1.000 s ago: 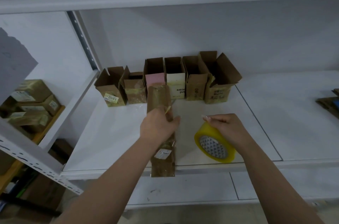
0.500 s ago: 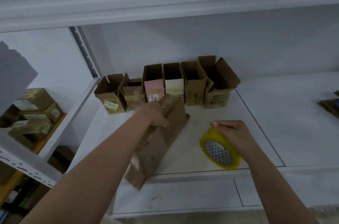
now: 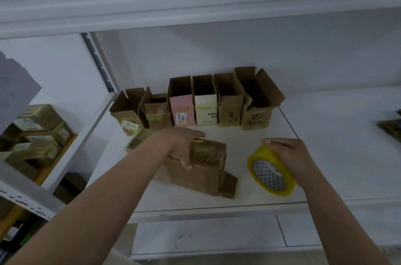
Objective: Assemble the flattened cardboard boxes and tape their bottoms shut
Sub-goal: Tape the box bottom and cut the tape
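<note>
- Six open-topped small cardboard boxes stand in a row at the back of the white shelf: a brown one with a yellow label [image 3: 128, 112], a brown one with yellowish tape [image 3: 157, 112], a pink-fronted one [image 3: 181, 108], a cream-fronted one [image 3: 205, 108], a plain brown one [image 3: 229, 108] and a wider brown one with splayed flaps [image 3: 258, 110].
- One brown cardboard box lying on its side [image 3: 208, 169].
- One roll of yellow-tinted clear packing tape [image 3: 271, 171].
- Two bare hands: left [image 3: 184, 145], right [image 3: 288, 154].
- Several taped brown boxes [image 3: 36, 132] on the left rack; exact number unclear.
</note>
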### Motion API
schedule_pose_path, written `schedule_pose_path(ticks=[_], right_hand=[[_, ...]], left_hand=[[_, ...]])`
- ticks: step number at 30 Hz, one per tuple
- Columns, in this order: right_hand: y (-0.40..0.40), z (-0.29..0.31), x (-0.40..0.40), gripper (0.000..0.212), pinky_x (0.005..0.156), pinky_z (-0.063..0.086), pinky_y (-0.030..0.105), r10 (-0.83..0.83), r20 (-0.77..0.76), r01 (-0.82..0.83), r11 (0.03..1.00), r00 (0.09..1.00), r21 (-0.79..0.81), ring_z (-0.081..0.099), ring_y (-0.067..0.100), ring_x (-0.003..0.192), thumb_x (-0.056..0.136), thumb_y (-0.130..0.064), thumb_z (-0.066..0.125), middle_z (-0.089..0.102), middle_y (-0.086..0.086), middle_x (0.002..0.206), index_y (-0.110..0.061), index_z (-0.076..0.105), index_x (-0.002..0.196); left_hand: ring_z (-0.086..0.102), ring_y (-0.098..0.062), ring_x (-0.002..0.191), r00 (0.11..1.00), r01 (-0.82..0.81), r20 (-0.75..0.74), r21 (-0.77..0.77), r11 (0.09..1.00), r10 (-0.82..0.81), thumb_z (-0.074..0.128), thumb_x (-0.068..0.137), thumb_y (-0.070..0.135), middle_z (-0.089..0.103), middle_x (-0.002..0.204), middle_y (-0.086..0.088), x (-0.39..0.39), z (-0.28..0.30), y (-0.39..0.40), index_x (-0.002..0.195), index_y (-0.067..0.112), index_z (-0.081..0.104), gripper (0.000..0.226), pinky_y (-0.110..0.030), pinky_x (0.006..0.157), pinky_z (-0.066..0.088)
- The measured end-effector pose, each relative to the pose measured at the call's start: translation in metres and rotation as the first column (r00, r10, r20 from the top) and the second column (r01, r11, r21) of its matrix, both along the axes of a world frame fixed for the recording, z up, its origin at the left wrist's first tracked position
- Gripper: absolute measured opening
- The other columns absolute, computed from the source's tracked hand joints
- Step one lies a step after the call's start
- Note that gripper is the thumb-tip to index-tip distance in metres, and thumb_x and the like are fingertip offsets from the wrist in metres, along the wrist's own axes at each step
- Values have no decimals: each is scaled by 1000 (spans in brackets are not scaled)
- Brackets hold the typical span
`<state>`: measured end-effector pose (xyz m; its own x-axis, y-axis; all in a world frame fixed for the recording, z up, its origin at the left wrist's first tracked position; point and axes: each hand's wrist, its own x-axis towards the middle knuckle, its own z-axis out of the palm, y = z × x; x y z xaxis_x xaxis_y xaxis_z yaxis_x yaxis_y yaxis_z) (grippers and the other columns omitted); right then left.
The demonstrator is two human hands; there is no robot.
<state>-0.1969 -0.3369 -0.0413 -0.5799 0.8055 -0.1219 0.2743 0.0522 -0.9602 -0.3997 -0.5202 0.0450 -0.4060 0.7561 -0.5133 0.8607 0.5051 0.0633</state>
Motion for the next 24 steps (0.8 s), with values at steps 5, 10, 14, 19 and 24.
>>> schedule_pose_path(ticks=[5,10,14,19,24], right_hand=[[-10,0,-13,13,99,52,42,15,-7,-15,999,1000,-42,66,14,99,90,-25,67,73,-11,97,-30,79,87],[-18,1,-22,14,95,54,46,49,17,-48,998,999,-42,66,14,97,91,-26,66,72,-14,93,-29,79,87],[-22,3,-25,14,99,50,45,46,4,-46,999,999,0,64,17,103,91,-26,66,72,-6,105,-23,78,99],[-32,12,-34,20,99,49,42,61,4,-61,998,998,11,62,18,106,91,-27,68,70,-3,107,-20,75,108],[-48,23,-46,14,99,50,41,129,7,-129,991,992,42,62,15,104,91,-29,67,71,-5,107,-28,76,101]], left_hand=[[32,-26,141,990,-129,-26,196,972,137,66,72,71,22,159,-2,37,-24,6,154,23,14,108,-42,109,36],[49,-31,127,967,-52,-226,261,964,113,60,86,53,13,160,-8,57,-60,7,151,17,19,85,-38,83,48],[39,-19,137,965,249,-160,290,924,-210,68,82,45,17,161,6,48,-54,-23,151,30,24,83,-33,98,45],[37,-9,136,914,404,-91,274,873,-395,71,84,26,13,158,26,23,-47,-63,145,44,29,76,-28,98,40],[38,-4,134,942,324,-24,311,893,-334,78,78,35,13,155,31,6,-50,-71,145,44,32,81,-24,94,37]])
